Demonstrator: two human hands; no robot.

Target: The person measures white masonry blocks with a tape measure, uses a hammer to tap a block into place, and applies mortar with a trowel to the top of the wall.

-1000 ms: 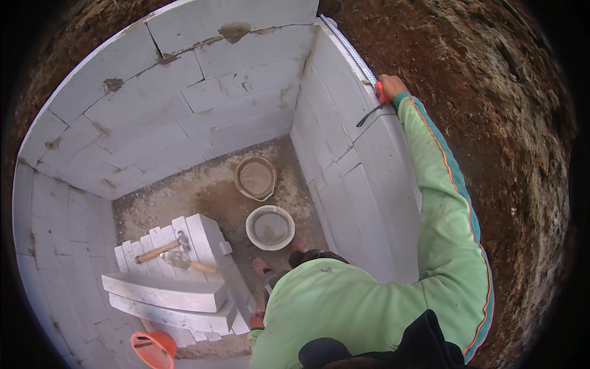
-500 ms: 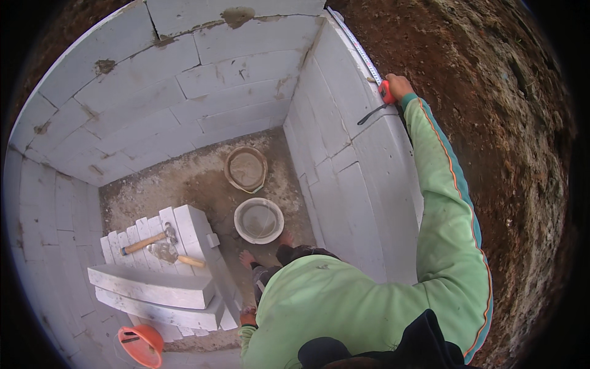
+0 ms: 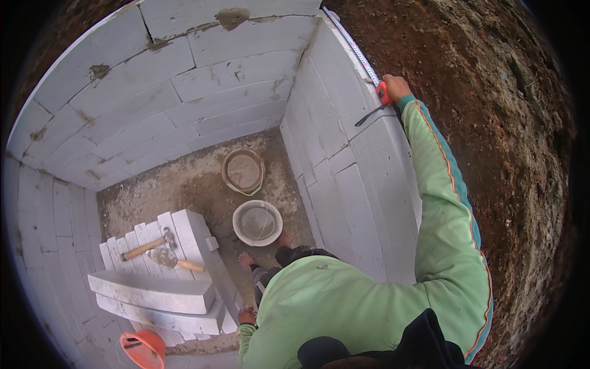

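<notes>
My right hand (image 3: 397, 87) is closed around a red tape measure (image 3: 384, 93) on the top edge of the right-hand block wall (image 3: 369, 154). From its case the white measuring blade (image 3: 355, 49) runs along the wall top to the far corner. A dark wrist strap (image 3: 370, 116) hangs off the case over the block face. Low beside my body is my left hand (image 3: 247, 315), near the stack of white blocks (image 3: 153, 289); its fingers are too small and partly hidden to read.
On the stack lie a hammer (image 3: 144, 246) and a mortar-smeared trowel (image 3: 190, 265). Two basins, one brown-rimmed (image 3: 261, 169) and one white (image 3: 279, 224), stand on the floor by my feet. An orange hard hat (image 3: 147, 344) sits at lower left. Bare soil (image 3: 491, 123) borders the wall outside.
The view has shifted slightly. My right hand keeps hold of the tape measure at the same spot on the wall, and the blade stays extended.
</notes>
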